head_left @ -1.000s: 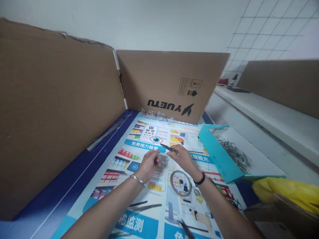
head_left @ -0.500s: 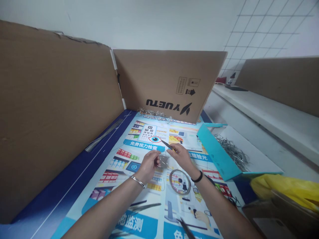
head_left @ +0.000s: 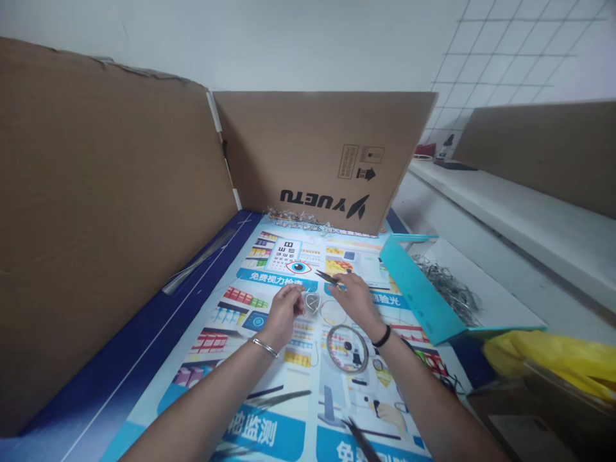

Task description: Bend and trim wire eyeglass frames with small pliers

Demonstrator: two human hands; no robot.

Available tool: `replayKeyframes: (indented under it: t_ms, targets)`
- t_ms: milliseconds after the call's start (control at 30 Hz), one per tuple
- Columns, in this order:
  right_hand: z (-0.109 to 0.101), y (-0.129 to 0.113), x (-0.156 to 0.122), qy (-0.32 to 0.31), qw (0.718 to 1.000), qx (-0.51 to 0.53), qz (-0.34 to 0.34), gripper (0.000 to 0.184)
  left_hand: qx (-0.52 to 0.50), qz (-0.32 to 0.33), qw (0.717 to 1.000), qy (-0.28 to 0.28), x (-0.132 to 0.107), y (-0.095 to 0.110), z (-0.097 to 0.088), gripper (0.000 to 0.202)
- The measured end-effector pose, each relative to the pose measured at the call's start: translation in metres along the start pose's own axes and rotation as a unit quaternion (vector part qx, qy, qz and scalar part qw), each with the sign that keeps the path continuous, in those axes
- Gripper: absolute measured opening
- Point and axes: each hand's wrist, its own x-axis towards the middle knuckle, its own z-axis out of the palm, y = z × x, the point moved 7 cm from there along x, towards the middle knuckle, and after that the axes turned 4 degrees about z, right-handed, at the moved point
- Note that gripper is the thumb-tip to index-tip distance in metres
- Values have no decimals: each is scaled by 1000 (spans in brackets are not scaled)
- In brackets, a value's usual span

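Observation:
My left hand (head_left: 283, 311) is closed, pinching a small piece of looped silvery wire (head_left: 312, 303) just above the printed sheet. My right hand (head_left: 355, 298) is wrapped round a pair of long-nose pliers (head_left: 328, 277) with dark, pointed jaws. The jaws point left and stand slightly apart, a little beyond the wire piece and not touching it. A coil of wire (head_left: 329, 359) lies on the sheet below my right hand. Another dark pointed tool (head_left: 359, 439) lies at the near edge, partly out of view.
Cardboard panels stand at the left (head_left: 96, 224) and back (head_left: 308, 147). A turquoise box (head_left: 418, 295) at the right holds a tangle of wire pieces (head_left: 447, 292). Small clear and wire bits (head_left: 298, 217) lie along the back panel. Thin strips (head_left: 282, 399) lie near my left forearm. Yellow plastic (head_left: 543, 359) is at the right.
My right hand and the pliers have moved slightly right, away from the left hand, and the jaws have opened. The wire piece has turned in my left hand and now shows its loop.

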Motion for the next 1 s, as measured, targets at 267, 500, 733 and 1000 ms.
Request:
replayKeyframes:
  t_ms: [267, 500, 733, 1000]
  targets:
    - [-7, 26, 1, -25, 969, -243, 41, 35, 20, 17, 1000, -10, 2, -5, -4, 21]
    - [-10, 46, -3, -11, 962, -265, 66, 35, 33, 14, 999, -10, 3, -6, -4, 22]
    - [-16, 39, -2, 36, 977, -208, 36, 27, 37, 10, 999, -14, 2, -6, -3, 23]
    - [-13, -29, -10, -50, 986, 149, -62, 17, 69, 27, 997, -10, 4, -8, -4, 23]
